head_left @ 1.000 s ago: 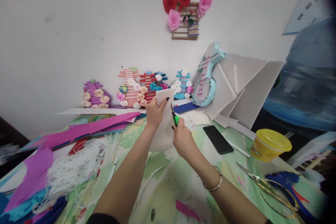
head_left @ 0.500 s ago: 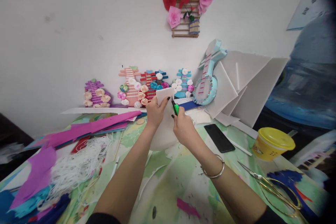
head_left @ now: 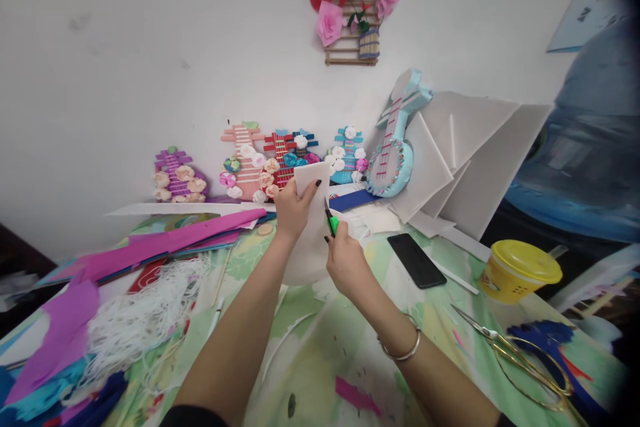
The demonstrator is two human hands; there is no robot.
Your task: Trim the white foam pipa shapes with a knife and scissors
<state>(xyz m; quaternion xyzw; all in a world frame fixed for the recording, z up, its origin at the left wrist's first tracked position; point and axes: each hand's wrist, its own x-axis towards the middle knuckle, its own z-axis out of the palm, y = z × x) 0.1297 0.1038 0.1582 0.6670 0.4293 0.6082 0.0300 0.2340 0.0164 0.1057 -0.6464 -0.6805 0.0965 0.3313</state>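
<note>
- White board (head_left: 311, 253): off-white, flat-faced, squared at the narrow top, wider toward its rounded lower end; held upright above the surface (head_left: 310, 373), near the middle of the view.
- Left hand (head_left: 293, 210): clenched on the board's upper part, thumb across the near face.
- Right hand (head_left: 347, 260): closed around a cutter (head_left: 333, 221) — green and black, slim dark blade at the board's right edge. Blade contact: cannot tell.
- Yellow tub (head_left: 521, 270), lidded, right side: printed side, small picture and dark marks; lettering too small to read.
- Wall poster (head_left: 590, 13), upper right: dark characters on pale blue — illegible at this blur.
- Black phone (head_left: 417, 260) lies between the right hand and the tub; gold-handled scissors (head_left: 520, 360) lie nearer the viewer.
</note>
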